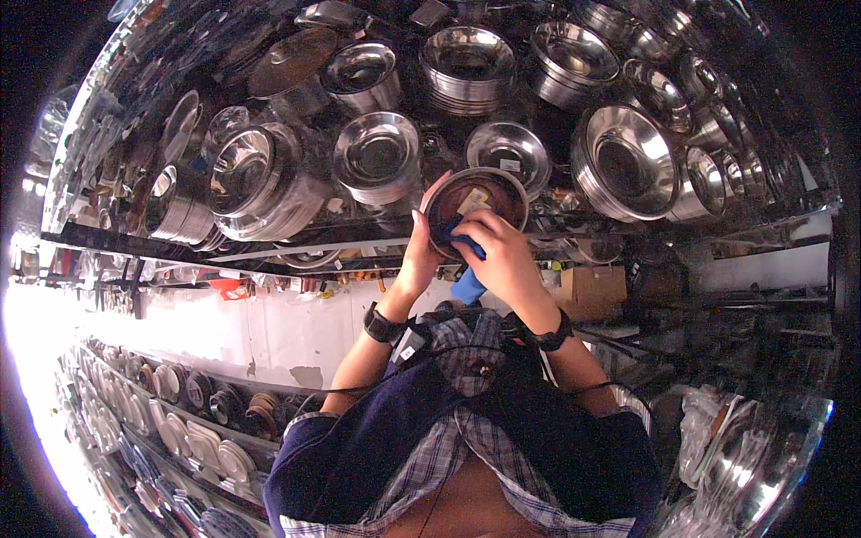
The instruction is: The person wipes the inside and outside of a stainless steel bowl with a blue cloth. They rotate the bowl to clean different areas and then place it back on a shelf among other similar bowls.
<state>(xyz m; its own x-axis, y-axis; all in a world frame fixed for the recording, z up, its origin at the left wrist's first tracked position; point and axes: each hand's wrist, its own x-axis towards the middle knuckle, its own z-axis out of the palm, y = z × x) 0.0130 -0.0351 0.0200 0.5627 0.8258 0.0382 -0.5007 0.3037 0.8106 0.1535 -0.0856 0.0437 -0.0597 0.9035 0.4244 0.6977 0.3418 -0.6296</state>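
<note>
My left hand grips the left side of a round metal bowl, its thumb at the rim. The bowl is tilted so that its dark, brownish inside faces me. A yellowish label sticks to its inner bottom. Inside the bowl, my right hand presses a blue cloth against the lower wall. Part of the cloth hangs below the rim. Just behind the held bowl lies a shallow steel bowl with a white sticker.
Stacked steel bowls and more bowl stacks crowd the shelf ahead. Its front edge runs below my hands. A cardboard box stands on the lower right. Racks of plates are at left, plastic-wrapped ware at right.
</note>
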